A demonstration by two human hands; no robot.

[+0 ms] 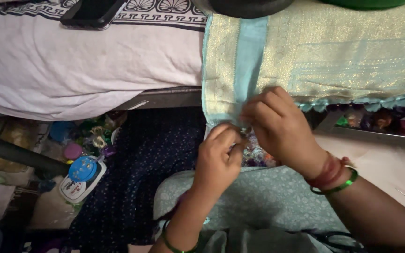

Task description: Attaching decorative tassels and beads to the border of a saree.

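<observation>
Both hands meet at the lower edge of a pale blue and gold woven cloth that lies over the edge of a bed. The left hand has its fingers curled in, pinching the cloth's hem at the foot of a plain blue band. The right hand, just beside it and touching, presses bent fingers down on that same hem. The band's long axis runs from the hem straight away from the person. The cloth's scalloped blue fringe runs right of the hands. Left of the cloth a dark phone rests on the bed. A round blue pin holder sits lower left of the cloth.
</observation>
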